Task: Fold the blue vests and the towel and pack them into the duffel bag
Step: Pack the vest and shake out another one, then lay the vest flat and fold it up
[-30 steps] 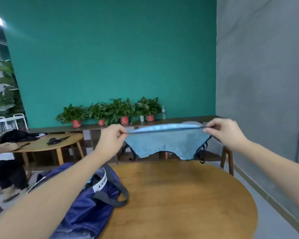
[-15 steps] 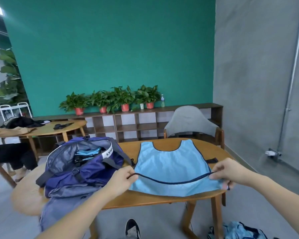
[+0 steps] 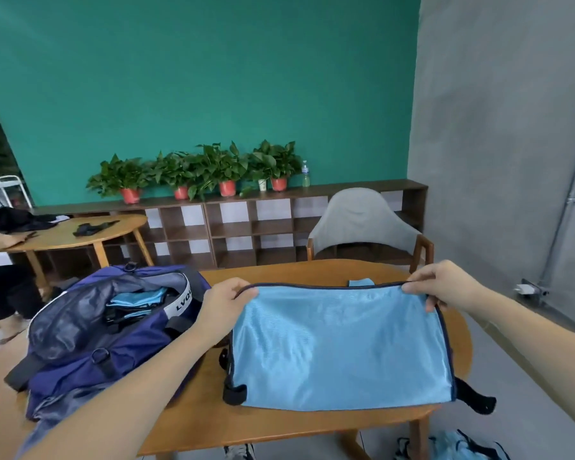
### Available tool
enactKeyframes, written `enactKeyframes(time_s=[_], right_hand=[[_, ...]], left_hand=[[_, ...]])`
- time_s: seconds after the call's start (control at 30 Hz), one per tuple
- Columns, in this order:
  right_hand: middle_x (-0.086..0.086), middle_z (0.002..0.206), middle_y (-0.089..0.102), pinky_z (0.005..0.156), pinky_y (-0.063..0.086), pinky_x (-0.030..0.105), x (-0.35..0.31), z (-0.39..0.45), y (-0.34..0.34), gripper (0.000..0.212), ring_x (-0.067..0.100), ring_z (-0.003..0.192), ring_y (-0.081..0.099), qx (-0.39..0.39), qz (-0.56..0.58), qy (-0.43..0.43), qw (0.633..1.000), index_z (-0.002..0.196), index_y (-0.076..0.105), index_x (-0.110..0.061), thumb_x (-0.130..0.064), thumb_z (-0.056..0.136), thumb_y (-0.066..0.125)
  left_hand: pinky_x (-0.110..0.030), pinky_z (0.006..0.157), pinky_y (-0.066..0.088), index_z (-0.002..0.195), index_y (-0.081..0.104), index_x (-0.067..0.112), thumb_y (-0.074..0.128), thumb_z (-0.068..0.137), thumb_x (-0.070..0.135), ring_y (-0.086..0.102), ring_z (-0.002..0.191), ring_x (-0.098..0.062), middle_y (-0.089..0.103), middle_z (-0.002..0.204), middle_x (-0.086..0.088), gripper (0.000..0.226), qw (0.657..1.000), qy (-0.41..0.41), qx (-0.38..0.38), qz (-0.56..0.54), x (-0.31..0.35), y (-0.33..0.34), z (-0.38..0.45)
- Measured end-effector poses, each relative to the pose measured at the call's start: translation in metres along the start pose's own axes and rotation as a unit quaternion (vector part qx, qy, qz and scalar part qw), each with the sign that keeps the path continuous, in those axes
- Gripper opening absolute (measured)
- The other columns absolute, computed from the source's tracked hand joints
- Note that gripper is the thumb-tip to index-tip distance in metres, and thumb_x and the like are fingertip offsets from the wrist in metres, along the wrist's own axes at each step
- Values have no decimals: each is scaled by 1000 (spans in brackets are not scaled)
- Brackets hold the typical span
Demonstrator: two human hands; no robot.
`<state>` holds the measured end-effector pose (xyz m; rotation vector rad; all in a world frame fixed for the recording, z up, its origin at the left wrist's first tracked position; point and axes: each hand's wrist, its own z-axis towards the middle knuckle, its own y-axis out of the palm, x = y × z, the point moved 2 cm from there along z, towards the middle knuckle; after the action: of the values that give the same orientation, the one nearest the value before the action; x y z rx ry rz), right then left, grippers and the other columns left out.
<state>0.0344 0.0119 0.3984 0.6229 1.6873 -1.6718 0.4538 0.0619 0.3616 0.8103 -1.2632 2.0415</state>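
Blue vest (image 3: pixel 341 346) folded flat on the bench (image 3: pixel 306 426), its dark-trimmed far edge pinched at the 10 o'clock corner by the left hand (image 3: pixel 226 302) and at the 2 o'clock corner by the right hand (image 3: pixel 442 283). Open duffel bag (image 3: pixel 107 330), at 9 o'clock of the vest, touches the left forearm and contains folded blue fabric; more blue fabric (image 3: pixel 452 448) lies on the floor at 5 o'clock, a grey chair (image 3: pixel 362 220) stands at 12 o'clock

Teal wall (image 3: pixel 196 78), grey wall (image 3: pixel 498 127), low wooden shelf (image 3: pixel 246 224).
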Motion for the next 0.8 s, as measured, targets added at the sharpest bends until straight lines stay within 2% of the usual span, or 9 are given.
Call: enactKeyframes(time_s=[0.1, 0.17, 0.27, 0.33, 0.43, 0.53, 0.67, 0.8], right_hand=[[7, 69, 74, 45, 45, 23, 14, 50, 18, 10, 22, 57, 71, 9, -23, 6, 1000, 90, 74, -18, -27, 89, 76], [3, 72, 75, 50, 50, 22, 27, 81, 36, 13, 17, 56, 71, 12, -56, 6, 998, 93, 73, -19, -32, 92, 72], [-4, 97, 73, 66, 60, 30, 54, 118, 65, 18, 9, 54, 70, 3, -123, 28, 992, 101, 63, -25, -42, 96, 64], [-5, 101, 71, 71, 62, 34, 72, 137, 80, 21, 10, 59, 70, 2, -147, 50, 988, 107, 58, -30, -47, 96, 62], [-5, 97, 72, 81, 60, 38, 96, 164, 93, 20, 15, 79, 68, 26, -140, 63, 988, 105, 66, -27, -45, 96, 61], [-5, 105, 70, 87, 53, 31, 119, 190, 104, 26, 16, 96, 63, 40, -90, 69, 993, 113, 68, -23, -42, 96, 61], [-10, 98, 67, 83, 43, 23, 136, 218, 116, 34, 12, 98, 61, 80, -19, 68, 994, 117, 68, -20, -45, 94, 64], [-10, 94, 66, 84, 47, 27, 140, 242, 120, 36, 12, 98, 61, 99, 6, 77, 992, 120, 62, -24, -48, 92, 64]], left_hand=[[-33, 72, 47, 85, 69, 26, 66, 96, 33, 63, 76, -14, 69, 76, 10, 13, 998, -12, 4, 62, -19, 19, 40], [-34, 73, 49, 96, 67, 25, 63, 98, 38, 62, 77, -16, 70, 79, 8, 14, 993, -46, -23, 107, -41, 37, 62], [-42, 90, 49, 134, 52, 25, 55, 97, 55, 61, 108, -24, 68, 117, 0, 48, 954, -90, -104, 265, -68, 73, 83], [-45, 102, 40, 145, 41, 29, 53, 97, 57, 48, 130, -25, 54, 139, 0, 57, 936, -72, -127, 322, -70, 103, 91], [-43, 110, 33, 145, 43, 28, 54, 99, 47, 41, 136, -22, 50, 143, 0, 51, 943, -25, -161, 289, -56, 153, 102], [-42, 110, 34, 141, 49, 28, 57, 100, 39, 48, 131, -21, 55, 139, 2, 43, 954, 3, -179, 241, -43, 201, 118], [-45, 106, 43, 136, 55, 28, 60, 99, 34, 57, 121, -19, 64, 129, 4, 38, 972, -2, -187, 143, -27, 258, 144], [-43, 106, 44, 135, 57, 25, 61, 98, 34, 61, 116, -19, 68, 120, 5, 38, 979, -47, -179, 86, -22, 299, 173]])
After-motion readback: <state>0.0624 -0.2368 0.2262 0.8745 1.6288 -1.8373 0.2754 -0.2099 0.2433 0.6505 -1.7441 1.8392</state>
